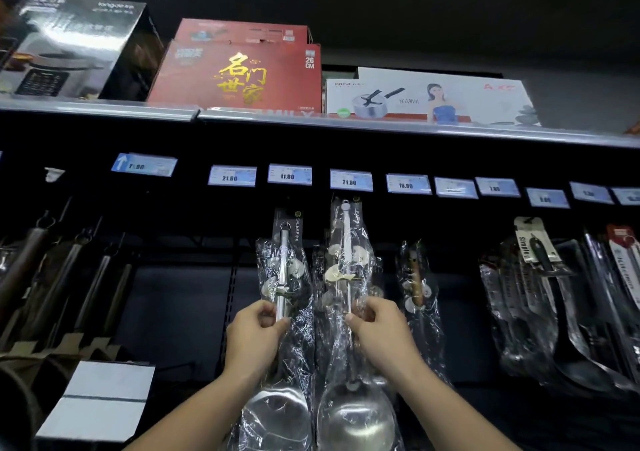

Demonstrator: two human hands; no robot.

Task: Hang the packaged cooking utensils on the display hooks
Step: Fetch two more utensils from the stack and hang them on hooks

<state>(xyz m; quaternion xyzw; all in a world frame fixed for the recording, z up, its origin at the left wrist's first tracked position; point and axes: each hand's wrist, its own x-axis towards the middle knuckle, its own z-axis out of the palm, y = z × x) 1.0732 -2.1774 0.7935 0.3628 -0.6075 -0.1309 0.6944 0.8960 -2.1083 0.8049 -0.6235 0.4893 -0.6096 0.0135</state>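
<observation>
Two steel ladles in clear plastic wrap stand upright before a dark display wall. My left hand (pixel 254 334) pinches the handle of the left ladle (pixel 285 270), whose black header card reaches up under the 11.80 price tag (pixel 290 174). My right hand (pixel 379 332) grips the handle of the right ladle (pixel 348 260), whose top reaches just below the 21.80 tag (pixel 351 180). Both bowls (pixel 353 419) sit low between my forearms. The hooks themselves are lost in the dark.
Another wrapped utensil (pixel 415 277) hangs right of my hands, with black packaged utensils (pixel 540 277) further right. Wooden-handled tools (pixel 59 267) hang at left above cardboard boxes (pixel 100 398). Boxed cookware (pixel 239 76) fills the shelf above.
</observation>
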